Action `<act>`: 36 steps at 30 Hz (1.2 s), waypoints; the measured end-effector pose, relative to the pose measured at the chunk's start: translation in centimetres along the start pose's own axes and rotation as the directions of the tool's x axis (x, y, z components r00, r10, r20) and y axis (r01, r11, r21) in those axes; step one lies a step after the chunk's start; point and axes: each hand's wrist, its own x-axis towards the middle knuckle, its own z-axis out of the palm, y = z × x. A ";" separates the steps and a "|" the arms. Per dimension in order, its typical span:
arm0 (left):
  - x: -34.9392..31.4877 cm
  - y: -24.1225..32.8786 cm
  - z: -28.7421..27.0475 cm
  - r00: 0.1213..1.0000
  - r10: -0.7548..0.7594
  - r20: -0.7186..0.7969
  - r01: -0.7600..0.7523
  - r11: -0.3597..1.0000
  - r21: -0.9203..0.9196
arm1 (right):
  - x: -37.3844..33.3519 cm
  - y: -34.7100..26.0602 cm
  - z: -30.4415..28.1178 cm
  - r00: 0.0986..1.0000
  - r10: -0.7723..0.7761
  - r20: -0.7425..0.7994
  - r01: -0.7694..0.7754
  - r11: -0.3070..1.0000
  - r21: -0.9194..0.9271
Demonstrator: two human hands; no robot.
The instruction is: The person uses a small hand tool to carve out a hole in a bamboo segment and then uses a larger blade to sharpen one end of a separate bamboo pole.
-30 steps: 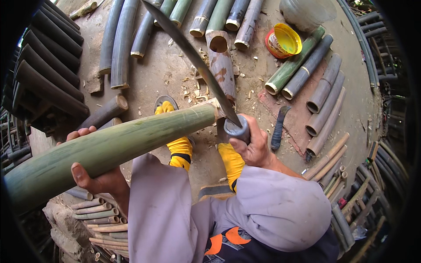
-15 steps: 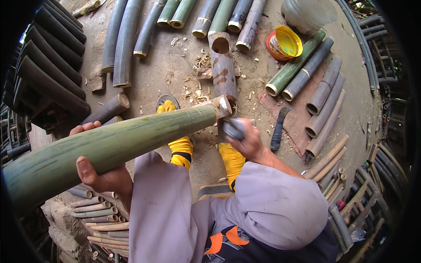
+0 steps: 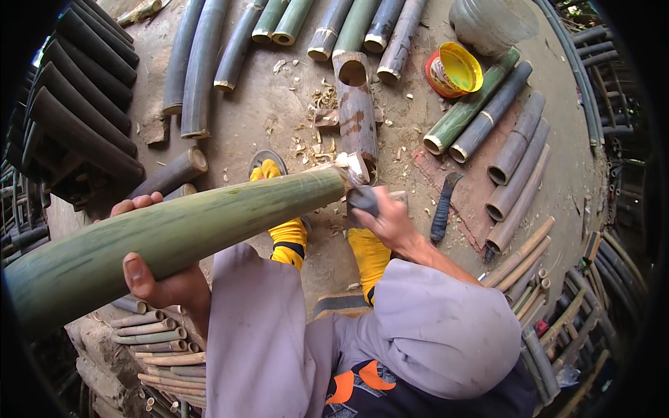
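From near left to middle, pole (image 3: 182, 235): slants upward across the scene, thick green end near left, narrow pale end at the middle; apparently angled to bring that end close to the right hand.
Left hand (image 3: 171, 284): spreads wide around the pole from below, thumb on the near side, fingertips over the far side; grasps firmly, probably to bear the weight and prevent rolling.
Right hand (image 3: 394, 221): curls closed around a grey handle (image 3: 364, 200), just beside the pole's narrow end; probably clenched for control. Beyond the handle, too hidden or blurred to make out.
Spotted tube (image 3: 357, 115): lies past the narrow end, pointing far; touching or merely near, cannot tell. Possibly set there as a prop.
Wrapped tool (image 3: 440, 214): lies right of the right hand, perhaps for easy reach.
Right-hand tubes (image 3: 517, 169): lie side by side, perhaps for order.
Shavings (image 3: 301, 147): litter the ground beyond the pole.
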 end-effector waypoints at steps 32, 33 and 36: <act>0.3 1.2 1.0 1.000 0.011 -0.009 -0.012 0.999 -0.041 | 0.6 0.4 0.5 0.953 0.208 0.222 -0.222 0.974 0.038; 0.5 1.1 0.9 0.999 0.029 -0.026 -0.029 0.999 -0.028 | 0.4 0.3 0.9 0.975 0.177 0.137 -0.185 0.982 0.045; 0.5 1.6 0.8 0.998 0.057 -0.028 -0.057 0.998 -0.015 | 0.6 -0.6 1.3 0.981 0.189 0.032 -0.191 0.976 0.101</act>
